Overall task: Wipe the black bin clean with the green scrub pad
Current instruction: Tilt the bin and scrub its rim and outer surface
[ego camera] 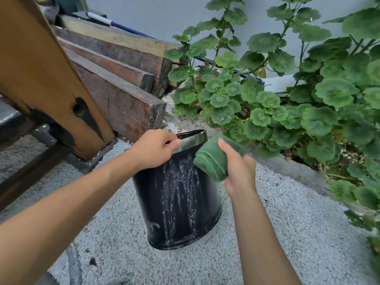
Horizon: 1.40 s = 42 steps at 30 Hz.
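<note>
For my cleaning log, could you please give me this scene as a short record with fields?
Bin: black bin with a metal rim, standing on pebbled ground
Bin surface: white streaks down the near side
Left hand: grips the metal rim
Right hand: holds the green scrub pad by the bin's upper side; contact unclear
Surroundings: wooden planks behind, leafy plant to the right

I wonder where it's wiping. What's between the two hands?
The head view shows the shiny rim and streaked wall of the black bin, then the green scrub pad the right hand holds.
</note>
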Tool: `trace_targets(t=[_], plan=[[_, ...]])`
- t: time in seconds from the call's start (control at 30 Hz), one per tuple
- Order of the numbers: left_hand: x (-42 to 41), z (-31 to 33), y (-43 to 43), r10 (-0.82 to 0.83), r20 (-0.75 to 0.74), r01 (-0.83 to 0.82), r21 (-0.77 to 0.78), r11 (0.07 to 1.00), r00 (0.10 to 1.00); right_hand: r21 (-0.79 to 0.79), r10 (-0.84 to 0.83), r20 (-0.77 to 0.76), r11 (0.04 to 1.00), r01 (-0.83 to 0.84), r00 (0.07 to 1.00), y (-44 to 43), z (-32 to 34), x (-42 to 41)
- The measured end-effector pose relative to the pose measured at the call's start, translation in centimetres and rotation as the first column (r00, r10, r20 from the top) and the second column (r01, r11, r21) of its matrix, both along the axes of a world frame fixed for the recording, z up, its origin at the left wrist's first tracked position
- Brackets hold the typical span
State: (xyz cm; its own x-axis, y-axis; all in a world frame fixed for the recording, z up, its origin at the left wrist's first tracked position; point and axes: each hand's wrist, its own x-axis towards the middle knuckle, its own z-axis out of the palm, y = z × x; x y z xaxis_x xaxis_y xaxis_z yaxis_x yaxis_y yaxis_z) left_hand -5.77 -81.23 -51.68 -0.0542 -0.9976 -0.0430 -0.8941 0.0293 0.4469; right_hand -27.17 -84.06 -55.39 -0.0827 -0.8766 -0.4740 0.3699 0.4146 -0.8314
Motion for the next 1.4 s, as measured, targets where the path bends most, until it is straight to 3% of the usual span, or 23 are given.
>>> trace_targets(t=[0.1,0.27,0.47,0.7,0.87,1.03,1.13,1.27,1.4], plan=[[-0.5,0.1,-0.4,-0.008,0.002,0.008,0.000,1.000,1.000,-0.028,0.077,-0.138,0.996,-0.082,0.987,-2.0,0.3,2.6],[-0.6,0.4,-1.0,0.025,0.000,-0.025,0.036,0.999,1.000,-0.025,0.062,-0.293,0.997,-0.073,0.954,-2.7,-1.3,3.5],[-0.8,0.8,-2.0,0.133,-0.039,-0.130,0.084,0.988,0.990,0.064,0.070,-0.415,0.997,-0.048,0.907,0.1,-6.2,0.3],[-0.9,1.4,-2.2,0.200,-0.049,-0.192,0.126,0.973,0.979,0.243,0.190,-0.595,0.969,-0.051,0.781,5.4,-12.9,-6.3],[-1.7,1.8,-2.2,0.218,-0.027,-0.213,0.133,0.968,0.975,0.275,0.195,-0.545,0.960,-0.046,0.815,5.4,-12.6,-7.5],[-2.9,2.8,-2.9,0.242,0.009,-0.242,0.071,0.968,0.970,0.121,0.117,-0.354,0.989,-0.079,0.928,0.8,-7.6,-5.2],[-3.6,2.5,-2.2,0.186,-0.054,-0.178,0.132,0.975,0.981,0.032,0.169,-0.262,0.986,-0.166,0.950,-1.6,-4.0,-3.3],[-3.7,1.9,-1.3,0.205,-0.024,-0.202,0.102,0.974,0.978,-0.064,0.215,-0.329,0.966,-0.249,0.920,-3.7,-1.0,-0.8],[-2.8,1.9,-1.5,0.261,-0.049,-0.258,0.072,0.964,0.964,-0.059,0.255,-0.371,0.953,-0.296,0.893,-3.8,-0.7,1.7]])
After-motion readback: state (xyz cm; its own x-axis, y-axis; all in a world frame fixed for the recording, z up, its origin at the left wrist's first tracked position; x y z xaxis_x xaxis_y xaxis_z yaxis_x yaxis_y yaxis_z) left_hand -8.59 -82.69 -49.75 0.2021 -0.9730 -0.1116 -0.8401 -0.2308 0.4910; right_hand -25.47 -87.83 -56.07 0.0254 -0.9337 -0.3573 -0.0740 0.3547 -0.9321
